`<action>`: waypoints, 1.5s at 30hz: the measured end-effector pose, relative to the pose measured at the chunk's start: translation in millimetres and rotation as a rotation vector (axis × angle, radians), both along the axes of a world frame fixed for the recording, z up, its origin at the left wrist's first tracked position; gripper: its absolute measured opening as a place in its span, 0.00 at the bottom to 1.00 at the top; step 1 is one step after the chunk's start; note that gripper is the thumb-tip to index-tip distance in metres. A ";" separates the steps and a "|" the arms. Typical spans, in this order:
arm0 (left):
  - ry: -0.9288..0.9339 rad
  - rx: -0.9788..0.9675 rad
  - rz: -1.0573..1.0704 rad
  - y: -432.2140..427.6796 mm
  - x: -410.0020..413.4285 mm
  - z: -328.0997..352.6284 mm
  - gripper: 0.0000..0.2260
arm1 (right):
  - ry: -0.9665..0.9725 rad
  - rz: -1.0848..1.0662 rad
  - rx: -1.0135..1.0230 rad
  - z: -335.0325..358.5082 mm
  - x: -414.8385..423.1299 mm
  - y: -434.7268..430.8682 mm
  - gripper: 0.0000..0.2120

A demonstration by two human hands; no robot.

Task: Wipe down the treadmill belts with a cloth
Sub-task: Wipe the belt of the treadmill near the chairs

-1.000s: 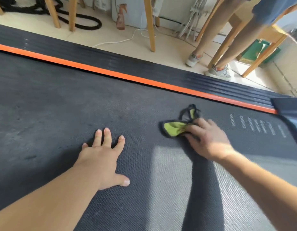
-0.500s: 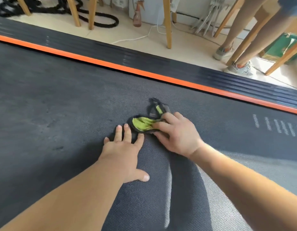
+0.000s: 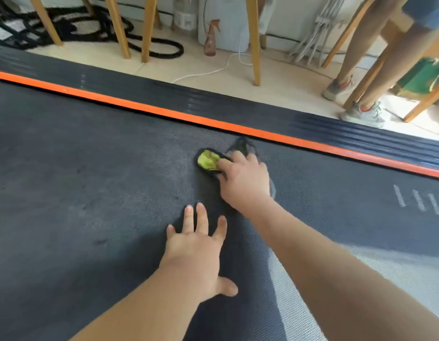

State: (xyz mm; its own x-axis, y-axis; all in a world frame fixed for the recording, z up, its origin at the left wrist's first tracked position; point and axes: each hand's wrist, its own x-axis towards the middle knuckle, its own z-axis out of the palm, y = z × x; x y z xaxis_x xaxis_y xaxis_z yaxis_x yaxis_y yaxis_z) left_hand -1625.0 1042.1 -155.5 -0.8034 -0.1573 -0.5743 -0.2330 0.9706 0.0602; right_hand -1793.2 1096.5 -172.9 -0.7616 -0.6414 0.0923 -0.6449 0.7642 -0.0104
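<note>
Wiping seems mid-stroke — the right hand (image 3: 243, 183) presses fairly straight fingers on the bunched cloth (image 3: 207, 161) at 12 o'clock from the left hand (image 3: 196, 254), splayed flat on the belt (image 3: 90, 168) — and the next pass likely needs steady pressure across the belt toward 9 o'clock.

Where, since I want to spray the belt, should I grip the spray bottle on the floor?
Probably best to take the spray bottle by its slim neck just under the trigger head, reaching from the near side. It stands upright with a white panel close behind it, so the front and top are open.
</note>
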 end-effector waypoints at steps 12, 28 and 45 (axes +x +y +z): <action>0.004 0.022 0.004 -0.3 -0.2 -0.4 0.59 | -0.175 -0.502 0.026 18.1 -62.7 29.0 0.18; 0.014 0.025 0.007 -0.5 1.3 -2.0 0.60 | -0.138 -0.519 -0.038 12.9 -35.4 31.3 0.18; -0.013 0.009 0.005 0.4 0.3 2.1 0.59 | -0.132 -0.336 0.001 8.3 17.5 10.0 0.15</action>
